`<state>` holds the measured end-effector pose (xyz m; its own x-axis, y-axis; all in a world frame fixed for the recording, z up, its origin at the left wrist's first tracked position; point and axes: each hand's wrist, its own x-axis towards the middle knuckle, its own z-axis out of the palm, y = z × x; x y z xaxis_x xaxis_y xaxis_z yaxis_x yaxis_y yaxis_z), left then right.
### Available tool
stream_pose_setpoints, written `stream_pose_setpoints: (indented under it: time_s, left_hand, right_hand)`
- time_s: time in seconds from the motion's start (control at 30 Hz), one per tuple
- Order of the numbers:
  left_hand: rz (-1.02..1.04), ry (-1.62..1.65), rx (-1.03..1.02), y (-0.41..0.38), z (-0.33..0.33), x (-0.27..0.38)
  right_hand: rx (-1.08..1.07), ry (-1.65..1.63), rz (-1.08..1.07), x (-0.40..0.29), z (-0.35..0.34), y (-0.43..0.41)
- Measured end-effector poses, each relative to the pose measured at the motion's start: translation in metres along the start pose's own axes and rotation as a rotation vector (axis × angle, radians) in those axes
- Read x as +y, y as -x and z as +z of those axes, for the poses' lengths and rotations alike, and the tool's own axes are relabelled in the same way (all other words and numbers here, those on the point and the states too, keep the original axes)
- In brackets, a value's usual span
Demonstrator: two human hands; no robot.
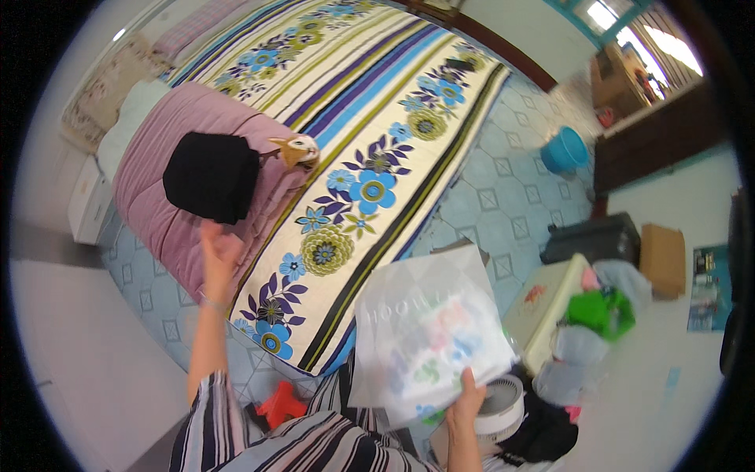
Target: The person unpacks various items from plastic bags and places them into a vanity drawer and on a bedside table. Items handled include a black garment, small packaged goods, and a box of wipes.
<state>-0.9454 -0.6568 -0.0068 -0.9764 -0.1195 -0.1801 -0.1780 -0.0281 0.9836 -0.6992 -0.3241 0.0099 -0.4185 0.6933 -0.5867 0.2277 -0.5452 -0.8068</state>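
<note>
My right hand (pixel 465 401) grips the lower right part of a translucent plastic bag (pixel 383 307), which bears writing. White, pink, blue and green patterned contents, perhaps folded cloth, show through it. My left hand (pixel 221 251) is slightly blurred and reaches over the bed with fingers apart, holding nothing. Just beyond its fingertips lies a folded black cloth (pixel 212 176); whether they touch it I cannot tell. The cloth rests on a folded pink quilt (pixel 150 153). Beside it on the quilt's edge is a small animal-faced plush item (pixel 299 151).
The bed has a floral striped sheet (pixel 377 192), with a dark flat object (pixel 459 64) near its far edge. A white round fan (pixel 501 407), a cream cabinet (pixel 545 312), a cardboard box (pixel 662 259) and a blue bucket (pixel 564 149) stand to the right. A red stool (pixel 283 406) is near my legs.
</note>
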Motion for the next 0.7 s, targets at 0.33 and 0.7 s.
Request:
stream_pose_setpoints:
  time_s: [0.33, 0.7]
  left_hand:
    - [0.171, -0.324, -1.028, 0.239, 0.160, 0.008]
    - [0.123, -0.220, -0.747, 0.244, 0.151, -0.009]
  right_hand:
    - [-0.474, 0.208, -0.296, 0.002, 0.004, 0.043]
    - [-0.606, 0.067, -0.194, -0.006, -0.015, 0.049]
